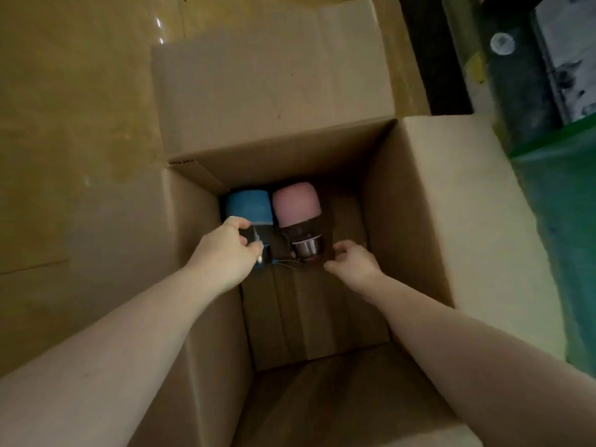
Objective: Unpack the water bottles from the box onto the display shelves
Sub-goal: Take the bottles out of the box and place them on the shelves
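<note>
Deep in the open box (403,201), two bottles lie side by side at the far wall. The left hand (227,253) curls its fingers and thumb around the blue bottle (248,208). The pink bottle (296,204) lies just beside that hand, between both hands. The right hand (353,261) is near its shiny end, fingers loosely bent, holding nothing.

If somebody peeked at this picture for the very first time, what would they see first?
Two bright bottles at the bottom of a deep cardboard box: a blue bottle on the left and a pink bottle right beside it. Two bare arms reach down into the box. The left hand curls around the blue bottle's dark part, while the right hand sits next to the pink bottle's shiny cap, not gripping it yet.
</note>
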